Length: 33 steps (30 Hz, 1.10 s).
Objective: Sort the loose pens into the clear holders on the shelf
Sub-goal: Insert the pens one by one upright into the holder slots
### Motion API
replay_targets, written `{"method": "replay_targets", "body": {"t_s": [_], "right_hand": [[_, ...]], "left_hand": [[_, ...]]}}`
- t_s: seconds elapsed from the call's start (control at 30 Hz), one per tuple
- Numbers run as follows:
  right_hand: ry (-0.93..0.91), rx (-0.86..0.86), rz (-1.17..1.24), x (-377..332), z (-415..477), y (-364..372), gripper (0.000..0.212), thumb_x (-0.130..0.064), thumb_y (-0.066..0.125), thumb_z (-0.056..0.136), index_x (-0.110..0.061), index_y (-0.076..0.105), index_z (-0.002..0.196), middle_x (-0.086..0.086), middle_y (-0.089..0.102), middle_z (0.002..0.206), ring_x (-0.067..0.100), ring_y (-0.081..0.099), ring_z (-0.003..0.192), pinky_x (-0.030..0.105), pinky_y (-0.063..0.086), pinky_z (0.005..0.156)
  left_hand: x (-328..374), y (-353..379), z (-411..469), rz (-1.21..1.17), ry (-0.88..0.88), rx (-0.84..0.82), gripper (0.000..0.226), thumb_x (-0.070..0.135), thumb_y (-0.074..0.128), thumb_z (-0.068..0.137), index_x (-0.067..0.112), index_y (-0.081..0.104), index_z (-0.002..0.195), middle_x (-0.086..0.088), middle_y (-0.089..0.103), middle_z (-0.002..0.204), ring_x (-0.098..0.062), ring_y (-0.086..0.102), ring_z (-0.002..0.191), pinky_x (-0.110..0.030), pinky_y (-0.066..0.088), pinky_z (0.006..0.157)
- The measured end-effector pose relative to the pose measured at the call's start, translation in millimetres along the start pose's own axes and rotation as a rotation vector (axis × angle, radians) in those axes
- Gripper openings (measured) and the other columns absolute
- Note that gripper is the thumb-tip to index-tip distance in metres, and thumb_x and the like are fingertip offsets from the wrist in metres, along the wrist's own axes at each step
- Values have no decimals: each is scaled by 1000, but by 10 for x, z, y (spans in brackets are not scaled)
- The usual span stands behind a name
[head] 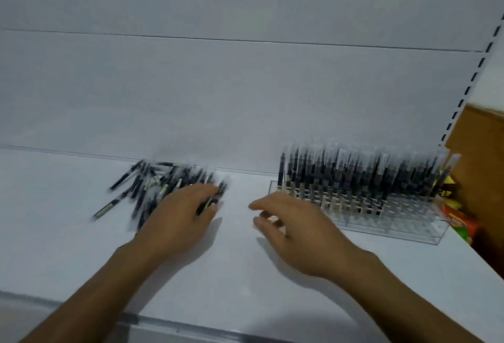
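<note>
1. Surface: a white shelf (pixel 240 282) with a white back panel (pixel 245 97) behind it. The whole view is motion-blurred, so fine detail is unreliable.
2. Loose stock: a pile of loose pens (pixel 152 187) lies flat on the left half of the shelf, close to the back panel. They are dark-barrelled with pale ends, crossing one another at mixed angles. A few lie slightly apart at the pile's left edge.
3. Left hand (pixel 182 217): palm down on the right side of the pile, covering part of it. The thumb and fingertips are drawn together on one dark pen (pixel 208 203), which shows between them at a slant. The grip reads as a pinch, though blur softens it.
4. Right hand (pixel 300 231): held over bare shelf between the pile and the holder, well apart from the left hand. The fingers are spread and loosely bent, pointing left, and they hold nothing.
5. Holder: a clear holder (pixel 409 226) stands on the right half of the shelf, just beyond the right hand. Its back rows are packed with upright pens (pixel 354 176), dark bodies under clear caps. The front rows of holes show open.
6. Surroundings: a slotted post (pixel 473 75) rises at the right edge of the back panel. Beside it is a brown board (pixel 482 157). Bright red, yellow and green packets (pixel 458 220) sit just right of the holder; their labels cannot be read.
</note>
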State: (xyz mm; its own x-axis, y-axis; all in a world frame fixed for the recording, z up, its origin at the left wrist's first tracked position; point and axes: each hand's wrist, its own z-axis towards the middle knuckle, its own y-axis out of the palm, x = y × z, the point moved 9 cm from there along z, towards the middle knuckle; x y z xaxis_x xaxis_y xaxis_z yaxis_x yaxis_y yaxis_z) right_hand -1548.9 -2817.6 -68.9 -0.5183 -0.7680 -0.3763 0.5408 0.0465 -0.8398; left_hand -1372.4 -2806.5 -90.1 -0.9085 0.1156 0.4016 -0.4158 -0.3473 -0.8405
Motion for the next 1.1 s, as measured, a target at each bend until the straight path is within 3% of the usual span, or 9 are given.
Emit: {"method": "replay_targets", "body": {"t_s": [0.07,0.13,0.27,0.43,0.67,0.77,0.83,0.97,1.1], "right_hand": [[-74,-170,-6,-259,185,531,38,-36,40,101,-28,46,137,-9,48,141,11,45,125,34,40,105],[-81,-213,8,-359,433,850,42,-32,38,102,-21,40,143,-1,38,151,19,34,137,36,31,114],[57,-271,-140,-129,858,1194,56,-40,28,105,-13,23,153,10,16,161,25,13,148,39,13,120],[45,-356,-148,-37,715,1296,59,-42,23,105,-12,12,155,3,7,163,20,0,150,39,6,119],[-20,-403,-22,-19,144,1070,68,-59,27,98,-28,9,155,-21,-4,158,-6,-12,144,19,-4,117],[49,-255,122,0,135,874,60,-66,36,93,-38,37,146,-33,20,151,-12,11,141,19,15,116],[27,-143,118,-23,170,735,42,-63,39,93,-39,61,120,-31,45,136,-8,33,127,20,31,105],[25,-109,47,26,160,669,28,-51,49,95,-36,65,113,-24,55,118,-3,46,110,22,40,94],[67,-63,44,88,151,577,20,-47,55,92,-34,69,96,-19,58,98,0,52,91,26,46,80]], "left_hand": [[-202,-14,-175,74,-16,-40,41,34,46,99,21,52,137,5,52,137,-16,44,131,-29,33,107],[-306,52,-309,141,-9,-78,50,38,41,101,24,36,149,9,33,154,-11,22,145,-27,15,117],[-454,178,-344,200,-54,-132,57,46,25,102,29,8,154,18,0,158,4,-13,141,-25,-7,118],[-528,233,-307,238,-80,-184,63,60,17,97,34,3,153,20,-9,157,4,-21,138,-25,-13,114],[-464,279,-281,304,-52,-240,62,60,6,95,38,0,153,16,-11,159,-8,-22,145,-35,-15,118],[-435,298,-273,316,-33,-252,60,56,7,97,35,6,154,15,-4,161,-11,-19,146,-38,-12,119],[-409,277,-234,304,-23,-254,61,58,10,97,35,16,153,15,10,161,-10,-14,147,-39,-10,120],[-198,143,-132,350,66,-154,55,65,23,94,33,58,120,16,51,140,-10,10,148,-38,-1,120],[-31,99,-171,400,108,-58,67,72,21,83,28,70,99,11,70,110,-8,40,134,-32,16,115]]}}
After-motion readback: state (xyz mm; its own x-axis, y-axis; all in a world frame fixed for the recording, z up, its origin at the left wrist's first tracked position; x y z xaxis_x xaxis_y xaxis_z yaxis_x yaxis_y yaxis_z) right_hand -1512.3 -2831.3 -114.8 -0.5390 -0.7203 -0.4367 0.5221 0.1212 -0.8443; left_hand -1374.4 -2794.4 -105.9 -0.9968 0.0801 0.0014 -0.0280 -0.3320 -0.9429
